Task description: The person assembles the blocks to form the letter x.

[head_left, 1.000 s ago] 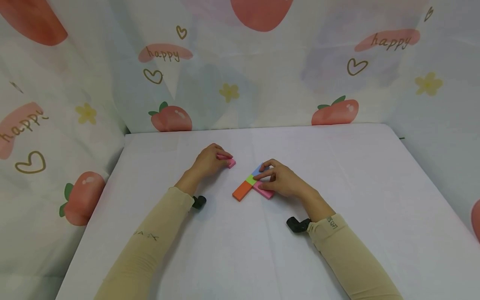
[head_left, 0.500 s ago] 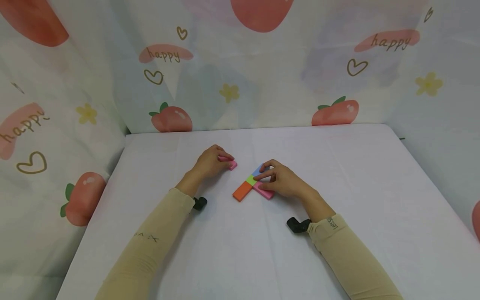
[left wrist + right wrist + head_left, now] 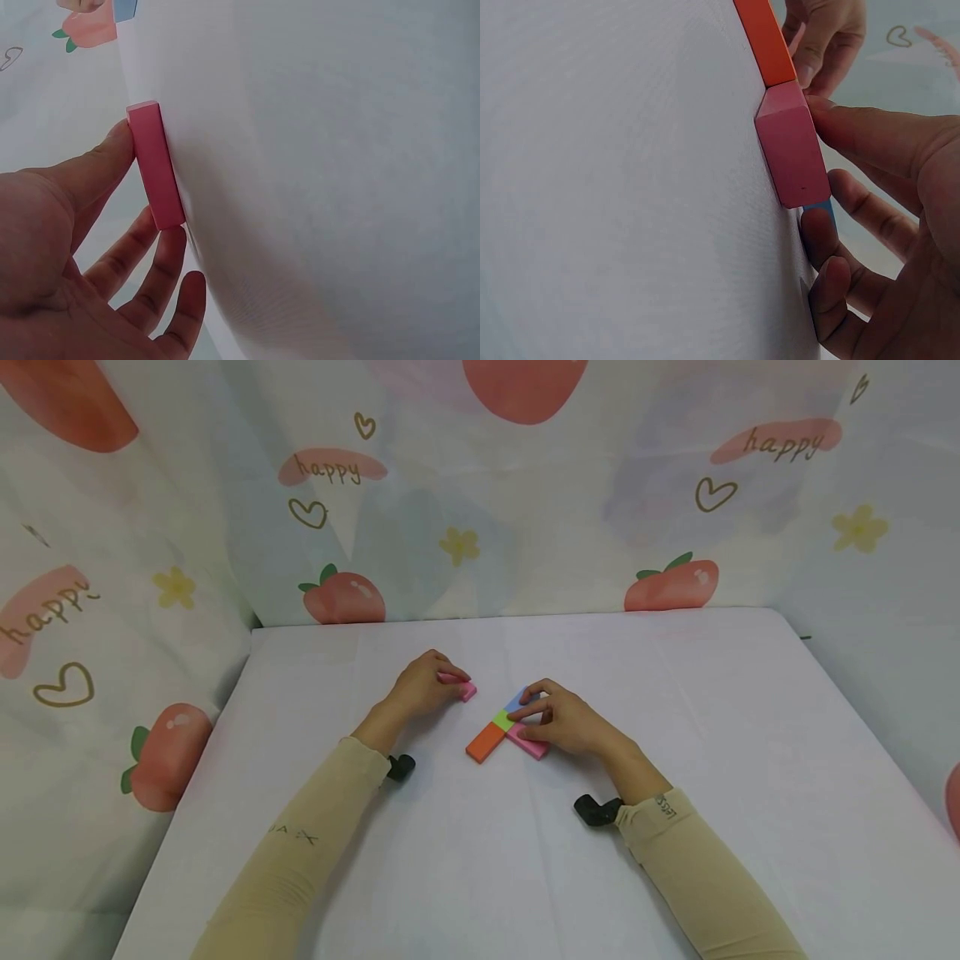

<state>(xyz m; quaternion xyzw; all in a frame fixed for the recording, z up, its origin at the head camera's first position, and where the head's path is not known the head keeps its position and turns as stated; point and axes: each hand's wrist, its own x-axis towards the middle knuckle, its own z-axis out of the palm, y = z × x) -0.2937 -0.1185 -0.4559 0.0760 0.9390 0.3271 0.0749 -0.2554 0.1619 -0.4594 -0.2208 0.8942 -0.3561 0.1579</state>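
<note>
My left hand (image 3: 422, 685) pinches a pink rectangular block (image 3: 468, 693) between thumb and fingers, just left of a joined group of blocks. In the left wrist view the thumb lies along one side of that block (image 3: 156, 165), and fingertips show at its lower end. An orange block (image 3: 485, 743), a small green block (image 3: 502, 720) and a blue block (image 3: 514, 701) lie in a diagonal line. A second pink block (image 3: 534, 748) branches off beside the green one. Over this group is my right hand (image 3: 567, 720), its relaxed fingers touching the blocks and partly hiding the blue and pink ones.
A white cloth covers the table (image 3: 465, 860). Behind it hangs a patterned curtain (image 3: 540, 510) with fruit, hearts and flowers, continuing along the left and right sides. Black camera mounts (image 3: 596, 810) stick out below both wrists.
My left hand has shifted slightly right and nearer with its pink block, a little closer to the group. The right hand and the joined blocks look the same.
</note>
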